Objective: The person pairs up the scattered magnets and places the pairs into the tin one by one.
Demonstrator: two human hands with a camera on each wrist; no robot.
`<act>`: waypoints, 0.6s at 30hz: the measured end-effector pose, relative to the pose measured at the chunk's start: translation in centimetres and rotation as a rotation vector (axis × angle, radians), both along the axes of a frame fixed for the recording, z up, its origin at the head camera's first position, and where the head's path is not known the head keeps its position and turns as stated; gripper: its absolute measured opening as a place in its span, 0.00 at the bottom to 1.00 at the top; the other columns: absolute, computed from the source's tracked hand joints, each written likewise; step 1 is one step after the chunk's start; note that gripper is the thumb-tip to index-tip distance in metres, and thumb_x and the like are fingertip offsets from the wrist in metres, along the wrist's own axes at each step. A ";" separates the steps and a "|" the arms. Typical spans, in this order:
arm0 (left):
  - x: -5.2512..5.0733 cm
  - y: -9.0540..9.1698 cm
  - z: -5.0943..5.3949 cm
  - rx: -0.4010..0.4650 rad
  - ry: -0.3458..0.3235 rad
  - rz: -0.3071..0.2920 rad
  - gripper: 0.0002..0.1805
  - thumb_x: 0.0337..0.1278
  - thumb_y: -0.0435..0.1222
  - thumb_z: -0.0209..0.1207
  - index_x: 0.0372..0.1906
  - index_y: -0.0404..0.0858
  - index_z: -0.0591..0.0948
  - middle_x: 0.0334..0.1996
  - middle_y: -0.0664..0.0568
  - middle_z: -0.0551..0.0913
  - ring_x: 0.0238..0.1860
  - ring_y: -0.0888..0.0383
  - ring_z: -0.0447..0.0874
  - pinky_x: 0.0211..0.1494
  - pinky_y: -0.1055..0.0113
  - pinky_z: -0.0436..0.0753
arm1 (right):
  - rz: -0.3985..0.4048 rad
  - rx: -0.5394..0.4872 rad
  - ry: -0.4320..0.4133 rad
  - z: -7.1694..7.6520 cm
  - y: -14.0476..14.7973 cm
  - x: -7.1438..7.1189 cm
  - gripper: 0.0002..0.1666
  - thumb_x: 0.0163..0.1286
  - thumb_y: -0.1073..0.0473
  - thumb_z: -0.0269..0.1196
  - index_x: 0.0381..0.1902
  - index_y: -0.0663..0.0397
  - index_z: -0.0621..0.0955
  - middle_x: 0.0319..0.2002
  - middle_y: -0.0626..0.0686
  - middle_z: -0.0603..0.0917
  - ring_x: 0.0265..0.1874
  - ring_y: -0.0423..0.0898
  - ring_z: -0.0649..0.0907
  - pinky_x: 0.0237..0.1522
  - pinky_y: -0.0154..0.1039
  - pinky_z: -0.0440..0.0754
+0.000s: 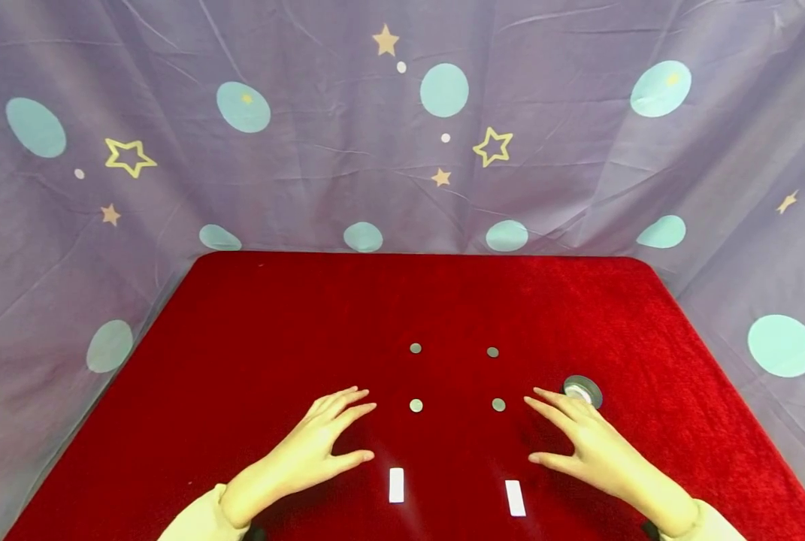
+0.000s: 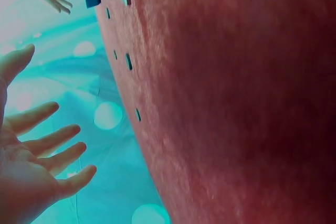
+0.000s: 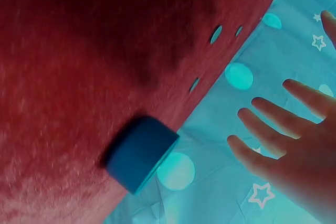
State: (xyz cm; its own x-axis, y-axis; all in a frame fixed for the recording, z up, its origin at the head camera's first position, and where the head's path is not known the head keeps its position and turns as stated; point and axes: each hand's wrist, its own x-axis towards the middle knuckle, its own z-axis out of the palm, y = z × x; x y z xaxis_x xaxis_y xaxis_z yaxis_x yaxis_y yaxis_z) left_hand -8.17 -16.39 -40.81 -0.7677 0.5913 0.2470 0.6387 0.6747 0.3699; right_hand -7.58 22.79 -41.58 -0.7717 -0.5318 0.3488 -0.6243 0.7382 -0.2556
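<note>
My left hand [image 1: 317,443] hovers above the red cloth with its fingers spread, holding nothing. Facing it, my right hand [image 1: 588,443] is also spread and holds nothing. Between the hands lie small round silvery discs, laid out like a square's corners: a near left disc [image 1: 416,406], a near right disc [image 1: 498,405], a far left disc [image 1: 416,348] and a far right disc [image 1: 493,352]. Closer to me are a left white rectangular piece [image 1: 396,485] and a right white rectangular piece [image 1: 515,498]. A short dark round container [image 3: 143,155] stands just beyond my right hand, which partly hides it in the head view.
Red plush cloth [image 1: 273,323] covers the table. A lilac curtain [image 1: 321,173] with stars and pale circles hangs behind the far edge and along both sides.
</note>
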 end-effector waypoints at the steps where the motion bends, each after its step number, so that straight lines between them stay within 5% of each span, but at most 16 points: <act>1: 0.1 0.2 0.0 0.005 -0.012 -0.003 0.32 0.49 0.55 0.55 0.56 0.40 0.71 0.59 0.48 0.66 0.60 0.44 0.61 0.54 0.47 0.66 | 0.002 -0.001 -0.005 -0.1 -0.1 0.0 0.39 0.47 0.42 0.66 0.56 0.52 0.72 0.55 0.53 0.72 0.51 0.48 0.72 0.45 0.49 0.72; 18: 0.8 2.0 -0.8 0.002 -0.168 -0.076 0.26 0.49 0.49 0.59 0.51 0.40 0.72 0.47 0.58 0.72 0.50 0.59 0.70 0.51 0.55 0.71 | 0.083 -0.021 -0.148 -1.2 -1.7 1.2 0.30 0.49 0.40 0.64 0.45 0.53 0.78 0.43 0.43 0.78 0.41 0.42 0.77 0.40 0.41 0.76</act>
